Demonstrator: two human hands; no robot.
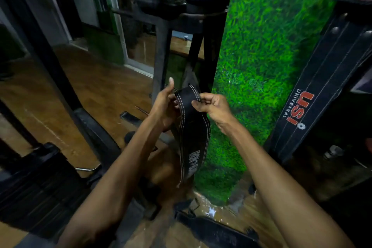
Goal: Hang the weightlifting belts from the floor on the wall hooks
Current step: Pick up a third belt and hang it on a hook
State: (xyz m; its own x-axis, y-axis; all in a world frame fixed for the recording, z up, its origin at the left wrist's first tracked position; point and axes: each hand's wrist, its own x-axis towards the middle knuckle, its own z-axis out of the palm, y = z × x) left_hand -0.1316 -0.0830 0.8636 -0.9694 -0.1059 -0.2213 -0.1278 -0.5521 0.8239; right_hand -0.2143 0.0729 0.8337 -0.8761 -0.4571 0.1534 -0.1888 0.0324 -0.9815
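A black weightlifting belt [193, 137] with white stitching and white lettering hangs down in front of me. My left hand [164, 104] grips its upper left edge, thumb raised. My right hand [213, 106] pinches the upper right edge between thumb and fingers. A second black belt [314, 96], marked USI Universal in red and white, hangs against the wall at the right. Another black belt [213, 229] lies on the floor below my arms. No hook shows clearly.
An artificial grass wall [261, 56] stands straight ahead and right. A black gym machine frame [161, 50] rises just behind the held belt. Black weight plates [38, 185] sit low at the left on a brown wooden floor [96, 82].
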